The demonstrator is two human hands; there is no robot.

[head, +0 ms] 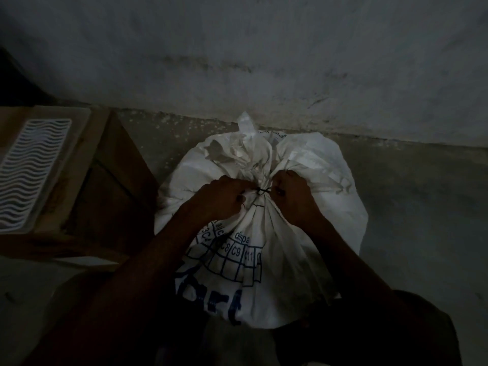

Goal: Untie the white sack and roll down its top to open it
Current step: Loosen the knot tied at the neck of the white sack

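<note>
Two hands are seen at the gathered neck of a white sack, which stands on a dim concrete floor close to a stained grey wall. The sack is of crinkled woven material, full and rounded, with its top bunched into a ruffled tuft above the tie. A thin dark cord is wound around the neck, and a small knot is visible between the hands. The left hand is curled at the left side of the neck, its fingertips pinched at the cord's end. The right hand is curled against the right side of the neck, its fingers closed at the cord, though the exact grip is obscured by the darkness.

Dark blue printing is carried on the near face of the sack: a curved grid of cells in which "C8", "C9" and part of "C11" can be read, the fragment "dispa" above them, and large, partly hidden block letters below. To the left, a brown cardboard box is topped by a white plastic tray with a wavy grille.
</note>
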